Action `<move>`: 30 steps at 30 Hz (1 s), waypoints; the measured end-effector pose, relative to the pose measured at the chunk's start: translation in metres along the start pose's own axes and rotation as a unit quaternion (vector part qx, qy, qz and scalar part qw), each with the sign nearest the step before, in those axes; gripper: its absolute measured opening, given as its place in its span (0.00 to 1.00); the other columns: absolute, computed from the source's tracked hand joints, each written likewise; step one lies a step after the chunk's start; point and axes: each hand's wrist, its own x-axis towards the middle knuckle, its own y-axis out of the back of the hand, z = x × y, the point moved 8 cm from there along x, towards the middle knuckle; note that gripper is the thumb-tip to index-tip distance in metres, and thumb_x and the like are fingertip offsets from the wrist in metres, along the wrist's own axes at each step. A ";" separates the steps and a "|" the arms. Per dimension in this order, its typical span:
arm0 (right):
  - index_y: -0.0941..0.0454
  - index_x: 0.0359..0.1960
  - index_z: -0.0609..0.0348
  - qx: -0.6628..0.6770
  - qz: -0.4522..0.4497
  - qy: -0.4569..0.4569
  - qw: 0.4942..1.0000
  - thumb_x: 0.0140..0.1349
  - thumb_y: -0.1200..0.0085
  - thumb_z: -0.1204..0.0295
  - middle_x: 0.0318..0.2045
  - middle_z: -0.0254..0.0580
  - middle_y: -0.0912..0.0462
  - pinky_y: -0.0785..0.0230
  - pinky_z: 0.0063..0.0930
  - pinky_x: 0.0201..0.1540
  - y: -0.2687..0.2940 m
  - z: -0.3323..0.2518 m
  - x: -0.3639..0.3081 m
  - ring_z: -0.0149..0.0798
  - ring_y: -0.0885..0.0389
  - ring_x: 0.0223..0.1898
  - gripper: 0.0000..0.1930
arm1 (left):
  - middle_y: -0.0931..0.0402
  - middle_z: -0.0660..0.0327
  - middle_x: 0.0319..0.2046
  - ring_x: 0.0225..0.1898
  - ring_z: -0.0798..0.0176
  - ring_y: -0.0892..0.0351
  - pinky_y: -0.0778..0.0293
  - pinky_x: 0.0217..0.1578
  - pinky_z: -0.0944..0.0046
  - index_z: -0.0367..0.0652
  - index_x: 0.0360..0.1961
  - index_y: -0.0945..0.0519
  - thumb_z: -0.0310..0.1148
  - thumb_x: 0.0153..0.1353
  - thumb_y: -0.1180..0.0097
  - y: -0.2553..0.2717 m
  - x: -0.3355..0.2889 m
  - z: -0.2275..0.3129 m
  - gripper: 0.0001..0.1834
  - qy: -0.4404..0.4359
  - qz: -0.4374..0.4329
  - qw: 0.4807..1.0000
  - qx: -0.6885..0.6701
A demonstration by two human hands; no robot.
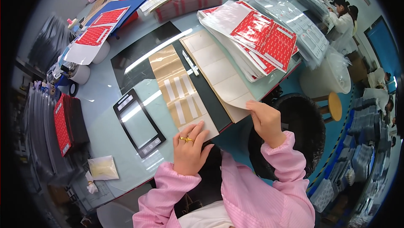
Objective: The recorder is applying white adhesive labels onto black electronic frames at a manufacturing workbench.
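Observation:
My left hand (191, 147), a ring on one finger, lies with spread fingers on the white near end of a tan backing sheet (166, 66) that carries several white strips. My right hand (265, 122) pinches the near corner of the top white sheet (216, 70) on a long stack and bends it up off the sheets below. Between the two lies a slim white-handled cutter (190, 63) on a dark mat. Left of the tan sheet rests a black-framed clear panel (139, 122) with small icons at its near end.
Red-and-white printed sheets (261, 34) are piled at the right, beside bagged clear panels (294, 21). A black-lined bin (290, 144) stands below the table's right edge. Stacked dark panels (69, 125) and a small packet (103, 168) are at the left. Other people work farther off.

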 end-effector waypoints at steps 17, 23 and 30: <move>0.17 0.41 0.63 0.049 -0.063 -0.012 0.997 0.62 0.41 0.82 0.41 0.51 0.12 0.19 0.38 0.47 0.002 0.001 0.012 0.54 0.12 0.44 0.07 | 0.22 0.54 0.61 0.60 0.47 0.23 0.30 0.60 0.52 0.42 0.55 0.18 0.29 0.56 0.29 -0.011 0.025 0.044 0.24 -0.038 -0.005 0.973 -0.226; 0.17 0.45 0.64 0.059 -0.108 -0.024 0.992 0.62 0.41 0.82 0.43 0.53 0.12 0.19 0.37 0.48 0.005 0.010 0.020 0.55 0.12 0.45 0.10 | 0.22 0.52 0.61 0.60 0.46 0.23 0.30 0.61 0.52 0.42 0.56 0.18 0.30 0.57 0.29 -0.010 0.023 0.047 0.24 -0.037 -0.004 0.973 -0.228; 0.17 0.44 0.63 0.058 0.142 0.040 0.987 0.53 0.42 0.91 0.44 0.52 0.11 0.18 0.37 0.50 0.057 -0.030 0.032 0.52 0.10 0.45 0.17 | 0.25 0.51 0.64 0.62 0.51 0.23 0.31 0.65 0.56 0.35 0.68 0.29 0.39 0.78 0.50 -0.039 0.018 0.017 0.24 0.195 -0.061 0.778 -0.594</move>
